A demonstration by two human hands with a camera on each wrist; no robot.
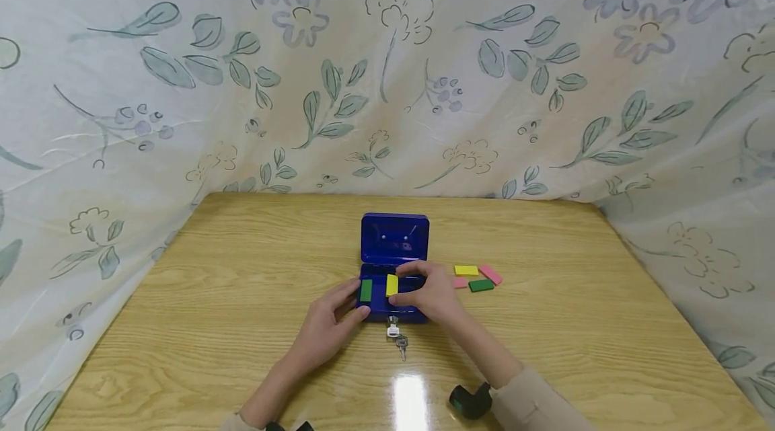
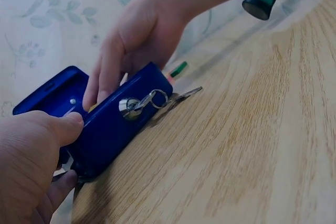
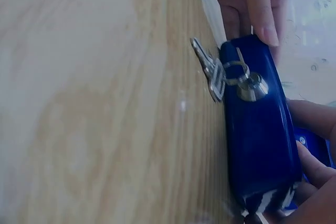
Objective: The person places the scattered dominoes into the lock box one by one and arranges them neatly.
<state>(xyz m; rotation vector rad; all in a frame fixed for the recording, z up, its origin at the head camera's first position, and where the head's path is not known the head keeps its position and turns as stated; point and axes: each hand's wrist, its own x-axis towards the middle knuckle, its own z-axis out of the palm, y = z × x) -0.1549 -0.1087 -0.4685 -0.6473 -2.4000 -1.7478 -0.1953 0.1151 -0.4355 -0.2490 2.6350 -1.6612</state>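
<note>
A blue metal cash box [image 1: 378, 315] stands on the table with its lid [image 1: 395, 237] raised at the back. My left hand [image 1: 329, 325] grips the box's left end, the thumb on the front corner of the rim. Inside, a flat green block [image 1: 366, 290] lies along the left wall. Between the thumb and fingers of my right hand [image 1: 440, 293], a flat yellow block [image 1: 392, 285] is pinched over the box's middle. A key sits in the front lock [image 2: 127, 108], and a second key [image 1: 402, 346] hangs from its ring. The right wrist view does not show the yellow block.
Right of the box lie loose flat blocks: one yellow [image 1: 466, 270], one green [image 1: 481, 286] and two pink [image 1: 491, 275]. The wooden table [image 1: 254, 263] ends at a floral curtain [image 1: 339, 81] behind and at the sides.
</note>
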